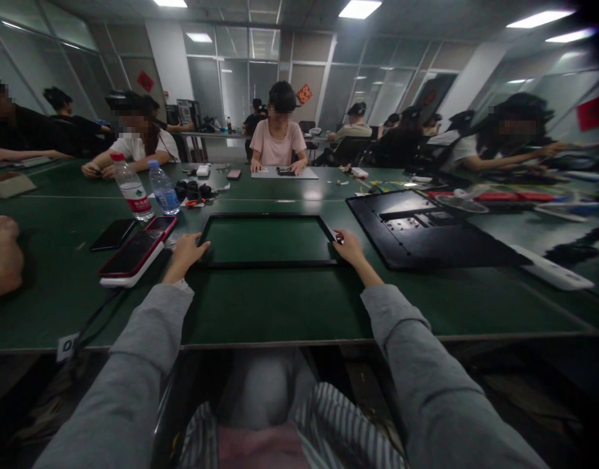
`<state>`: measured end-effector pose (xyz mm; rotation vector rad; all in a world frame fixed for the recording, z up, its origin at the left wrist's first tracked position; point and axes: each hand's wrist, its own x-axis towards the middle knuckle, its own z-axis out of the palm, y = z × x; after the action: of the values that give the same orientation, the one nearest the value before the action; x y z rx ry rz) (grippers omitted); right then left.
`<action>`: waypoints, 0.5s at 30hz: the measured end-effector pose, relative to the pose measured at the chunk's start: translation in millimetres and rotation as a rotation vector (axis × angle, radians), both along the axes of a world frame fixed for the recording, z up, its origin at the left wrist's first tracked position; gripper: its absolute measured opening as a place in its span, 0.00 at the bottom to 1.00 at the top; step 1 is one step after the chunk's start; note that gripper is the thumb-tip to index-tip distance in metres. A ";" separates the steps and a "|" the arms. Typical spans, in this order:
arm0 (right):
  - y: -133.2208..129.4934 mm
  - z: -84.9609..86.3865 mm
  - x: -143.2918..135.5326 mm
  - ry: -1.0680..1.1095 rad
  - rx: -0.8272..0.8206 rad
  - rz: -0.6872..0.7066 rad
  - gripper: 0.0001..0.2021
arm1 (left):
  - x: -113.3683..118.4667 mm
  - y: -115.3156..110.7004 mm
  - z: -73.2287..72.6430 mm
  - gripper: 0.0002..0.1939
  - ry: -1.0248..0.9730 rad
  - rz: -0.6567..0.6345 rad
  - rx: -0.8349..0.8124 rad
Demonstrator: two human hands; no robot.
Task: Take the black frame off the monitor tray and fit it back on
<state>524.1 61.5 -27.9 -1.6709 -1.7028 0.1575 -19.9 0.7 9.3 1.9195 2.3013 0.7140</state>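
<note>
A thin black rectangular frame [267, 264], much like a monitor bezel, lies before me at the table, and green tabletop shows through its opening. My left hand [186, 251] grips its left side, thumb pointing inward. On the opposite side, my right hand [349, 247] is closed around the frame's right edge. To the right rests a large black panel [377, 238], resembling a monitor's back cover, with a recessed middle. A phone in a red case [132, 253] sits on a white power strip [126, 280] left of my left hand.
A red-capped bottle [132, 189] and a blue-capped bottle [163, 189] stand at the left, near a dark phone [112, 234]. Another person's hand [4, 257] is at the far left. Across the green table [280, 312] sits a person in pink [278, 142]. A white strip [556, 270] lies far right.
</note>
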 end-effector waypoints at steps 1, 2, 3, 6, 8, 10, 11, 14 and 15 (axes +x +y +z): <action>0.5 -0.8 0.3 0.002 0.001 -0.006 0.29 | 2.5 -1.7 1.2 0.32 -0.013 -0.054 0.016; 0.6 -0.9 0.4 0.007 -0.002 -0.011 0.29 | 5.3 -4.1 2.8 0.36 -0.022 -0.125 0.023; 0.2 0.2 0.4 0.014 -0.007 -0.011 0.29 | 8.4 -6.8 4.8 0.39 -0.027 -0.210 0.015; -5.0 12.9 3.6 0.032 0.021 -0.011 0.34 | 17.0 -16.4 11.7 0.44 -0.020 -0.470 -0.076; -13.6 29.6 12.4 0.039 0.111 -0.076 0.41 | 20.6 -22.0 16.3 0.42 -0.011 -0.557 -0.126; -27.6 48.7 28.4 0.045 0.198 -0.157 0.47 | 22.1 -25.2 20.6 0.37 -0.018 -0.577 -0.152; -36.6 57.5 38.7 0.047 0.210 -0.169 0.49 | 22.2 -25.8 22.5 0.35 -0.029 -0.571 -0.161; -66.9 73.6 72.9 0.064 0.207 -0.181 0.48 | 20.1 -23.5 26.3 0.31 -0.082 -0.510 -0.176; -76.2 75.2 83.1 0.074 0.204 -0.192 0.47 | 18.7 -21.9 26.4 0.31 -0.100 -0.480 -0.182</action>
<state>607.2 -14.7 47.3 -1.6434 -1.4439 -0.0437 -1.2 -21.2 35.7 2.1641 1.6776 0.5097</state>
